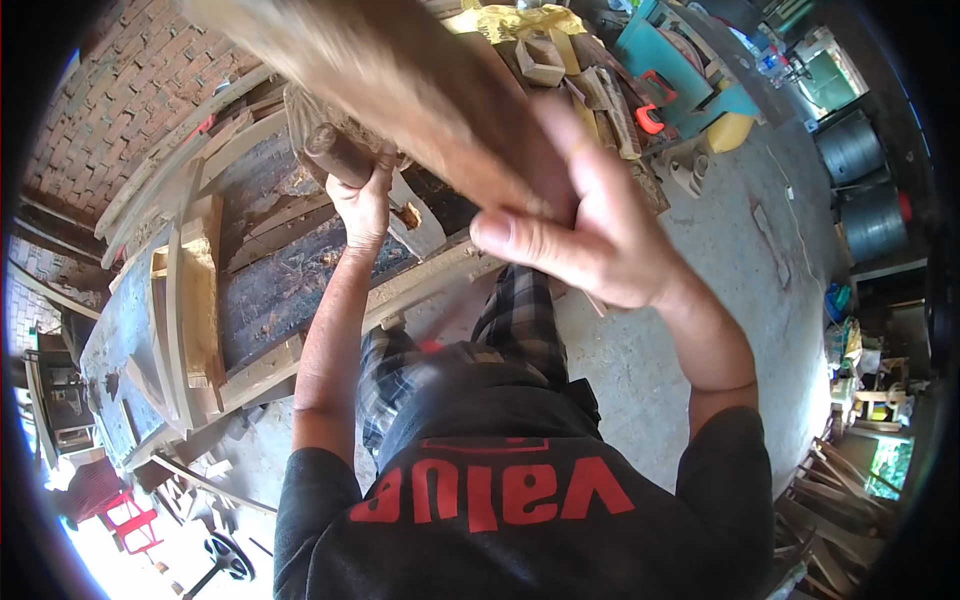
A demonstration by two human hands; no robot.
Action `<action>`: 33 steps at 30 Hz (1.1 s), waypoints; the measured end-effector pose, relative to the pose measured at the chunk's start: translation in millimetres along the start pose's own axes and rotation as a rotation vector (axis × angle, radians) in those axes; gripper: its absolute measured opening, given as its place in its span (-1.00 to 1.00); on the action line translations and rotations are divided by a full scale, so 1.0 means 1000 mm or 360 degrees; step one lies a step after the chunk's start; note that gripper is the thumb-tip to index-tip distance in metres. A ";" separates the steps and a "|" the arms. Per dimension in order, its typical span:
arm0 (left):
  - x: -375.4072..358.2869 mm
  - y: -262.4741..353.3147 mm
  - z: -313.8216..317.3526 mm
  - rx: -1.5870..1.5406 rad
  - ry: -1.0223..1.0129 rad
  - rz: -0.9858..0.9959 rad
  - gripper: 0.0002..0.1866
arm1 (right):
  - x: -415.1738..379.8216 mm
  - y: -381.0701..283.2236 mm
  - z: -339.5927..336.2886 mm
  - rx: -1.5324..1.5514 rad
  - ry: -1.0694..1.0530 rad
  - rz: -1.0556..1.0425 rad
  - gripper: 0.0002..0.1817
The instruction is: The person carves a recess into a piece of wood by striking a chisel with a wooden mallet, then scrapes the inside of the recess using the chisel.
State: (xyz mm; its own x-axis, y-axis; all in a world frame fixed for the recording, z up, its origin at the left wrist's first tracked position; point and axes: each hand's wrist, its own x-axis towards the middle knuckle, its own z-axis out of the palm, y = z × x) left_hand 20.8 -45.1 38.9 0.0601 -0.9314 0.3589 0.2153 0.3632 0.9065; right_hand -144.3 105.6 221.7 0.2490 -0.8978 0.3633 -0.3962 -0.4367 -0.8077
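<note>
A long wooden board (400,95), blurred and close to the camera, slants across the upper middle. My right hand (610,225) is closed on its lower end, thumb along the near side and fingers mostly hidden behind. To the left, my left hand (362,200) wraps round a thick, round-ended wooden handle (337,153) over the workbench. What the handle belongs to is hidden. Just beside that hand lies a pale flat piece (418,222) with a brownish hole, at the edge of the dark, stained benchtop (290,290).
Upright wooden frame pieces (190,290) stand on the bench's left. Wood offcuts (545,60) and a teal machine (680,65) are at the back. Metal drums (868,220) stand far right, above stacked timber (840,500). Concrete floor (660,370) lies to my right.
</note>
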 end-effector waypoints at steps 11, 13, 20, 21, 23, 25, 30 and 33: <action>0.020 -0.012 0.017 -0.0118 -0.0029 -0.0040 -0.80 | 0.048 0.021 -0.013 -0.0932 -0.0387 0.0358 -0.39; 0.018 -0.003 0.020 -0.0058 -0.0114 0.0016 -0.80 | 0.056 0.005 -0.022 -0.0722 -0.0351 0.0208 -0.35; 0.037 -0.005 0.011 -0.0002 -0.0363 -0.0271 -0.83 | 0.064 0.034 -0.001 -0.0625 -0.0080 0.0129 -0.25; 0.041 -0.002 0.009 -0.0024 -0.0376 -0.0356 -0.81 | 0.058 0.054 0.006 -0.0825 -0.0120 0.0220 -0.22; 0.046 -0.001 0.008 0.0071 -0.0361 -0.0331 -0.77 | 0.057 0.054 0.005 -0.1037 -0.0143 0.0309 -0.19; 0.036 -0.008 0.008 0.0096 -0.0338 -0.0150 -0.64 | 0.059 0.025 0.000 -0.0420 -0.0280 0.0854 -0.23; -0.054 -0.012 0.002 0.0350 -0.0826 0.0564 -0.71 | 0.035 0.035 0.008 0.0118 0.0035 0.0603 -0.25; -0.080 -0.022 -0.001 0.0376 -0.1015 0.1067 -0.66 | 0.019 0.036 0.007 0.0180 0.0111 0.0578 -0.26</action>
State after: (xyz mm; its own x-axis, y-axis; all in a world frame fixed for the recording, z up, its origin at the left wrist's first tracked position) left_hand 11.7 21.6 -10.0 -0.4581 -0.3651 0.8105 0.1222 0.8773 0.4642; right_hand -147.7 72.8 196.1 0.0482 -0.9963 0.0716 -0.3469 -0.0839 -0.9342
